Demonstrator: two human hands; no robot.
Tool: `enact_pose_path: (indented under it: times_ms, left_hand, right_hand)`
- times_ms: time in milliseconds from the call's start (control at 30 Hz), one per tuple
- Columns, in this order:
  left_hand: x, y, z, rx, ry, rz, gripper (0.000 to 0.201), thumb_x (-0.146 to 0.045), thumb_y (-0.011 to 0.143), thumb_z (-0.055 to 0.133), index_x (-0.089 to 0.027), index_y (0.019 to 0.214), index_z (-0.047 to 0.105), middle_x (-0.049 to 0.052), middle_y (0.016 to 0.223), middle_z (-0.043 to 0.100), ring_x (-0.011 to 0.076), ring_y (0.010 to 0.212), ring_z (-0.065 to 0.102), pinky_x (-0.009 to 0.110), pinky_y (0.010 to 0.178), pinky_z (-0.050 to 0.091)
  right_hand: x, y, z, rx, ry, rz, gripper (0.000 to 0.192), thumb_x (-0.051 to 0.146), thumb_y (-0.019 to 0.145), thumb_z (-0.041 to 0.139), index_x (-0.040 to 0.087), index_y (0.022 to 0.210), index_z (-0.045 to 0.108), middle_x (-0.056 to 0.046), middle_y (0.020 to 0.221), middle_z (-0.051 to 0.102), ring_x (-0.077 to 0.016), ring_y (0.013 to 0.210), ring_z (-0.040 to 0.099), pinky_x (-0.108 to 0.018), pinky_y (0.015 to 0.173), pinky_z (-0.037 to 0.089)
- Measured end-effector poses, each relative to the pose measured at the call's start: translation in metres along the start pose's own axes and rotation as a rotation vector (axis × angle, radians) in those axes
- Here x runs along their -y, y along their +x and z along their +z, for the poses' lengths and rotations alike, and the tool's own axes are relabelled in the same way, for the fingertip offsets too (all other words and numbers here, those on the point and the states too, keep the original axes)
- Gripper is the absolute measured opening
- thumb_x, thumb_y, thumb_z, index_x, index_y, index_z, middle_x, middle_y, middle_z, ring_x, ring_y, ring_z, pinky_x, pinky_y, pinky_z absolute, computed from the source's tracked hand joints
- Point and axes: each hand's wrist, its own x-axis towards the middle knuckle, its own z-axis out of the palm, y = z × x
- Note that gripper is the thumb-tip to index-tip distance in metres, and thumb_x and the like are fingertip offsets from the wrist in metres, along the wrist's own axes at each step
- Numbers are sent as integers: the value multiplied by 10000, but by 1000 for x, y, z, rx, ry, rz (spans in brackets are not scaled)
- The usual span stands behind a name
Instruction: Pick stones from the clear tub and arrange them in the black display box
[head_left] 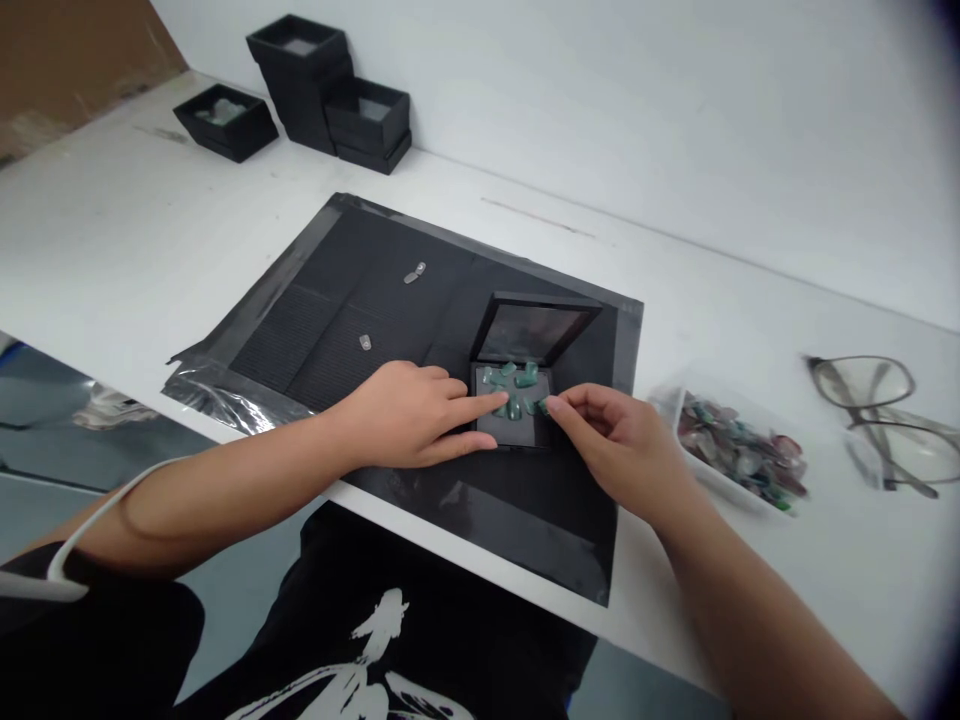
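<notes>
Broadly, a white table (112, 250) is seen running along a pale wall, and most of its middle is covered by a black mat (420, 300) wrapped in clear film. At the far left of the table, a stack of black boxes (330, 90) is set against the wall, with one more low black box (225, 120) just beside it. To the right of the mat, a clear tray (739, 455) filled with mixed coloured stones is placed, and beyond it two pairs of glasses (877, 420) are laid, one overlapping the other. On the near right part of the mat, a small black display case (517, 395) is stood open, its glazed lid tilted up and back. Green stones (517, 385) are arranged in a cluster on the pad inside it. The left hand (409, 415) is laid flat on the mat beside the case, the forefinger stretched out to touch a stone while the other fingers are loosely curled. The right hand (626, 445) is brought to the case's right edge, thumb and forefinger pinched narrowly on a green stone. Two small silvery pieces (414, 272) are left farther back on the mat.
</notes>
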Motion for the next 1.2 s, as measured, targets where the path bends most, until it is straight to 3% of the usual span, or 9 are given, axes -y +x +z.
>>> enact_pose_path:
  times_ms: [300, 533, 700, 900, 1033, 1200]
  left_hand:
    - [-5, -2, 1, -145, -52, 18, 439, -499, 1000, 423, -210, 1221, 669, -6, 728, 734, 135, 660, 675, 255, 495, 359]
    - [-6, -2, 2, -184, -22, -6, 365, -432, 983, 471, -230, 1217, 666, -8, 733, 738, 114, 650, 668, 225, 502, 374]
    - [-5, -1, 0, -140, -62, -134, 394, -466, 976, 470, -230, 1239, 643, -14, 739, 728, 113, 653, 666, 222, 532, 387]
    - [-5, 2, -2, -88, -107, -288, 446, -526, 970, 441, -246, 1269, 620, -18, 700, 695, 136, 643, 649, 228, 534, 343]
    - [-4, 3, -3, -67, -121, -302, 470, -528, 980, 410, -239, 1280, 628, 12, 748, 715, 144, 655, 647, 227, 535, 332]
    - [-4, 5, -3, -48, -130, -313, 488, -535, 980, 404, -231, 1281, 640, 30, 766, 726, 151, 672, 654, 223, 530, 328]
  right_hand:
    - [-1, -2, 7, -110, -52, -59, 277, 488, 893, 597, 220, 824, 573, 45, 563, 529, -103, 476, 450, -247, 465, 321]
    - [-2, -12, 7, -79, -40, -162, 221, 442, 903, 601, 225, 945, 606, 50, 588, 506, -104, 503, 445, -244, 488, 343]
    - [-3, -13, 7, -67, -81, -194, 224, 429, 890, 624, 226, 985, 632, 51, 589, 501, -108, 505, 452, -246, 492, 349]
    - [3, -13, 12, -174, -109, -134, 230, 434, 899, 603, 214, 949, 649, 43, 575, 516, -110, 479, 461, -256, 480, 349]
    - [5, -7, 9, -217, -203, -247, 267, 405, 918, 571, 220, 1084, 669, 32, 601, 537, -121, 512, 490, -263, 519, 366]
    - [12, 8, 1, -150, -353, -358, 307, 368, 931, 535, 240, 1140, 721, 8, 600, 568, -148, 552, 517, -285, 550, 358]
